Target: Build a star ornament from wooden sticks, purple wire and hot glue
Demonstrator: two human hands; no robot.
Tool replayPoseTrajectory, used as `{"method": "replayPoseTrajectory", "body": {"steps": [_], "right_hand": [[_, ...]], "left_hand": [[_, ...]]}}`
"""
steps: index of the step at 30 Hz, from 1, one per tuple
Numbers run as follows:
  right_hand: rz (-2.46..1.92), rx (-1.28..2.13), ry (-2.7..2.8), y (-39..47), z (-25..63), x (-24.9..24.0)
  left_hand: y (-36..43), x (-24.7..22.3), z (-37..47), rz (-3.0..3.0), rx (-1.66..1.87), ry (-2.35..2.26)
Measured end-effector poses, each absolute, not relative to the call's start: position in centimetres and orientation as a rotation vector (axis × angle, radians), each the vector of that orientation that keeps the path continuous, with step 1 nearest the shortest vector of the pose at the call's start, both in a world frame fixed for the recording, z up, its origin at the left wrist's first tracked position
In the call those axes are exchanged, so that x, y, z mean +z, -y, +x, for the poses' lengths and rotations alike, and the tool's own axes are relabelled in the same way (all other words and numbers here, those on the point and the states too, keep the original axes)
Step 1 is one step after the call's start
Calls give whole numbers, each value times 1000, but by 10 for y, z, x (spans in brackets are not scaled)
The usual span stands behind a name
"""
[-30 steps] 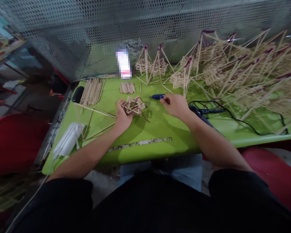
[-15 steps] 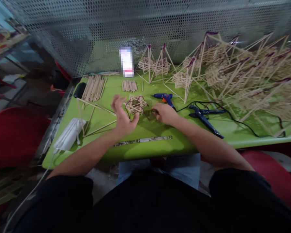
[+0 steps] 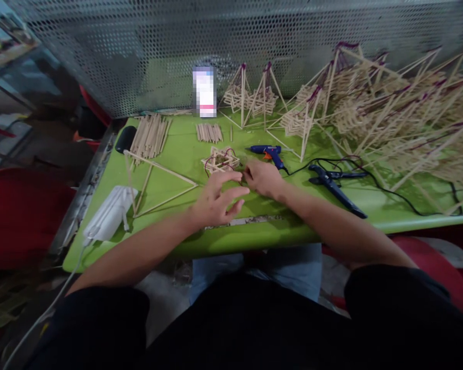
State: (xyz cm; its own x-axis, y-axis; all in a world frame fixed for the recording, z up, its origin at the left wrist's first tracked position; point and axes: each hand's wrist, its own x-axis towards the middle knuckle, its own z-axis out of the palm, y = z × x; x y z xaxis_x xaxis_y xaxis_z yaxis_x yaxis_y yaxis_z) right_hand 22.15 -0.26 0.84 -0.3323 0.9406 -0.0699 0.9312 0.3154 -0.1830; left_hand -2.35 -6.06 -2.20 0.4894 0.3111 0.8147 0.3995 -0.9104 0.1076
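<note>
A star-shaped frame of stacked wooden sticks lies on the green table, with dark red cord looped about it. My left hand is just in front of the star, its fingers apart and holding nothing. Thumb and forefinger point toward my other hand. To the right of the star, my right hand has its fingers pinched together. What they hold, if anything, is too small to make out. Behind that hand lies a blue glue gun with an orange trigger.
Bundled sticks and shorter sticks lie at the back. A stick pyramid frame and a white power strip are on the left. Dark cutters and many finished stick pieces fill the right. A phone stands behind.
My left hand has moved right and toward me, from the star's left side to its front, near my right hand. The right hand stays pinched beside the star. The view has shifted slightly.
</note>
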Motion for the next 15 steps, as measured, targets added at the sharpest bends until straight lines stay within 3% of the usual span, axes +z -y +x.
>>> {"method": "replayPoseTrajectory", "body": {"steps": [6,15], "right_hand": [[-1854,251,2487,0,216,3],[-1802,176,2560,-4,235,5]], "left_hand": [[62,-17,-22,-2686,-1289,357],[60,-16,-24,-2761,-1287,361]]}}
